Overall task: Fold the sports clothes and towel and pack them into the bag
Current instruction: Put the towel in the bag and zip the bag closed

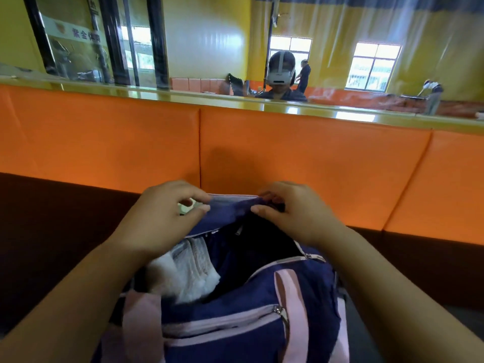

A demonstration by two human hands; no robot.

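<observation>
A navy sports bag [235,310] with pink straps and pink zip trim sits low in the middle of the head view, its top open. A white towel [188,268] lies folded in its left half, and dark clothing [262,247] fills the right. My left hand [167,213] pinches the far flap of the bag [230,205] at its pink-edged rim. My right hand [290,210] pinches the same rim a little to the right. The flap is stretched between the two hands above the opening.
The bag rests on a dark brown bench seat [52,218] with an orange padded backrest [104,137] behind it. A mirror [340,61] above the backrest reflects a yellow-walled room with two people far off.
</observation>
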